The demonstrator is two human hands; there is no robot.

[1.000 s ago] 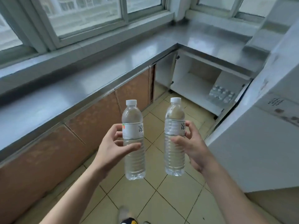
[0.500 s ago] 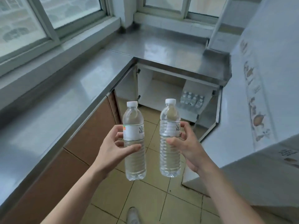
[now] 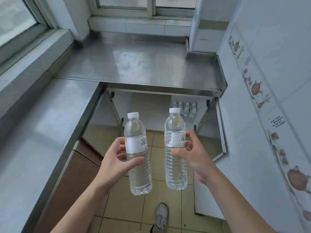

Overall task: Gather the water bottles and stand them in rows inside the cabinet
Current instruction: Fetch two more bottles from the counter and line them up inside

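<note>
Head view: the left hand (image 3: 116,163) grips one upright water bottle (image 3: 138,153) around its middle, thumb across the front just below the label. The right hand (image 3: 193,157) grips a second bottle (image 3: 175,148) the same way, to the right of the first; the two bottles are near each other, not touching. Farther off, under the steel counter (image 3: 143,64), the open cabinet (image 3: 143,108) holds stored bottles (image 3: 186,109) at its right side. A shoe (image 3: 161,216) stands on the near tiled floor.

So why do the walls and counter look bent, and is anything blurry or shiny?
Head view: the wide lens bows the tiled wall and counter edges; window light glares off the steel; the bottles in the cabinet look soft, the two held ones sharp.
</note>
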